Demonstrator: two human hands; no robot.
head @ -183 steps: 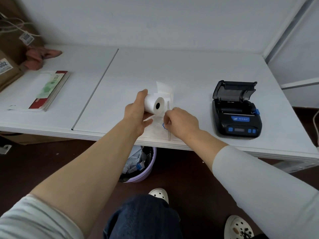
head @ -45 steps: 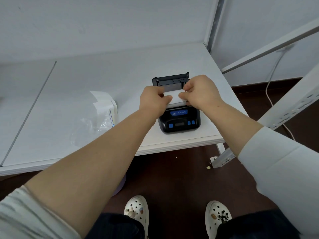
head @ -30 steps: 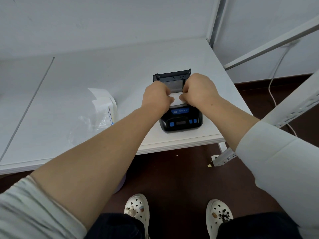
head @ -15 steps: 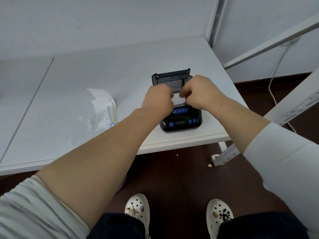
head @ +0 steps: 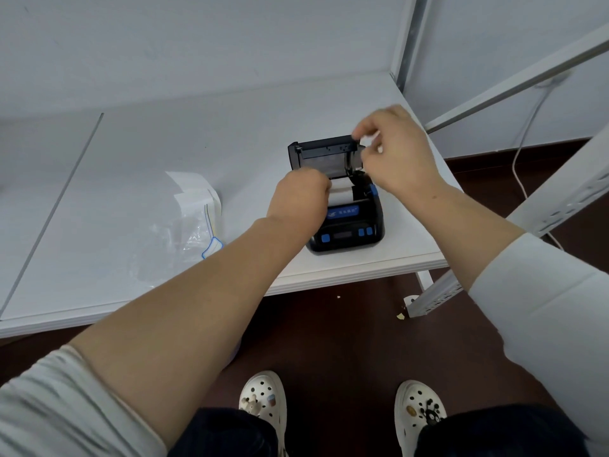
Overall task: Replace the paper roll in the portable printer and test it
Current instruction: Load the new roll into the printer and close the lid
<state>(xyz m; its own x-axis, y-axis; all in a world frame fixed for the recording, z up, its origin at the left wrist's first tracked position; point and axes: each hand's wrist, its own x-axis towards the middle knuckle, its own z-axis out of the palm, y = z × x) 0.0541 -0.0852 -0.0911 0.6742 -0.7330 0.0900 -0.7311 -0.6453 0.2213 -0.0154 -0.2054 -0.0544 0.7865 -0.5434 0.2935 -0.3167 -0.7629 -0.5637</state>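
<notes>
The black portable printer [head: 346,230] with blue buttons sits near the front right corner of the white table [head: 164,153]. Its lid [head: 321,152] stands open and upright. A white paper roll [head: 339,192] lies in the open compartment, partly hidden by my left hand [head: 298,197], which curls over its left end. My right hand [head: 397,153] is raised beside the lid, thumb and forefinger pinched at the lid's right corner.
An empty clear plastic wrapper [head: 194,219] with a white flap lies left of the printer. A slanted white metal frame [head: 560,199] and a white cable [head: 522,150] are at the right. The table's front edge [head: 346,273] runs just below the printer.
The roll went from my hands down into the printer's compartment. My right hand has lifted off it and moved up to the lid's right corner. My left hand stays on the roll.
</notes>
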